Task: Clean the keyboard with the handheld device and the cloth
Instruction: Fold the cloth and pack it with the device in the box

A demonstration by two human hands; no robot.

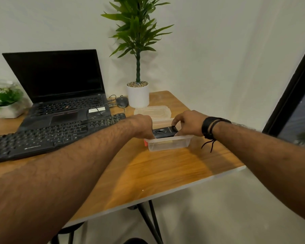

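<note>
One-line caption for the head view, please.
Both hands grip a black handheld device over a clear plastic container beside the keyboard.

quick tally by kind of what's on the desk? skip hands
Keyboards: 1, external keyboard
Laptops: 1, laptop
Mice: 1, mouse
Potted plants: 2, tall plant, small plant
Clear containers: 1, tub
Lids: 1, lid
Handheld devices: 1, black device
Total: 8

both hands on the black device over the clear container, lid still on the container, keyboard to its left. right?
Not quite: the lid is off, lying on the table behind the clear container. The head view shows the rest holds: left hand and right hand grip the black device over it, keyboard to its left.
</note>
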